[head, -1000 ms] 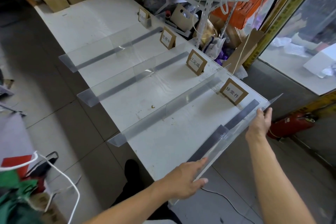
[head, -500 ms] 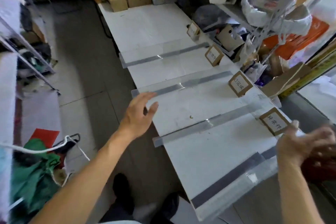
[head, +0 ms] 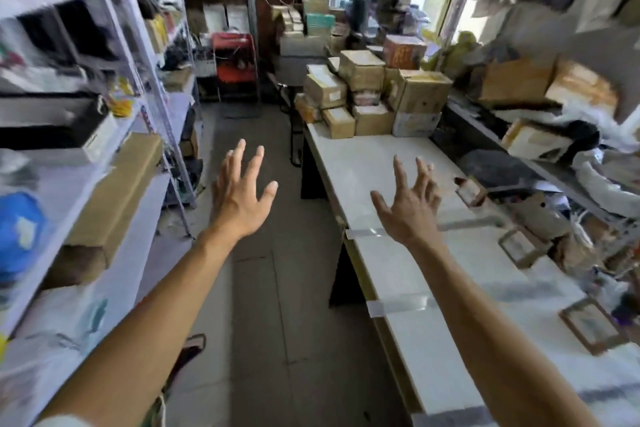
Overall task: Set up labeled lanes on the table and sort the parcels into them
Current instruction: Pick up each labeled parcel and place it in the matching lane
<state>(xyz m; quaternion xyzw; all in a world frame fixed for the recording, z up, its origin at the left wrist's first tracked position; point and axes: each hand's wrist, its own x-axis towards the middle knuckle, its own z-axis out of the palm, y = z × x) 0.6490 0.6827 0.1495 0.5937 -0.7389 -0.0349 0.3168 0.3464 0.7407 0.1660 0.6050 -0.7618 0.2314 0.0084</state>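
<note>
- Clear plastic dividers (head: 398,307) cross the white table (head: 408,340) at the near right; we judge them light, stiff and slippery, best taken by the end edges.
- Brown-framed label cards (head: 594,326) stand along the table's right edge, one beside each lane; the print is too blurred to read.
- Our left hand (head: 239,198) hangs over the aisle floor, fingers spread wide, holding nothing.
- Our right hand (head: 408,204) hovers above the table past the second divider, fingers splayed and slightly bent, also empty.
- Cardboard parcels (head: 370,97) sit stacked at the table's far end, well apart from both hands. We judge them rigid, taped and moderately light; the small ones (head: 337,121) at the stack's near edge suit a one-hand grip across the top, the larger ones (head: 424,90) two hands at opposite sides, lifted from the top of the pile down so the stack does not topple.
</note>
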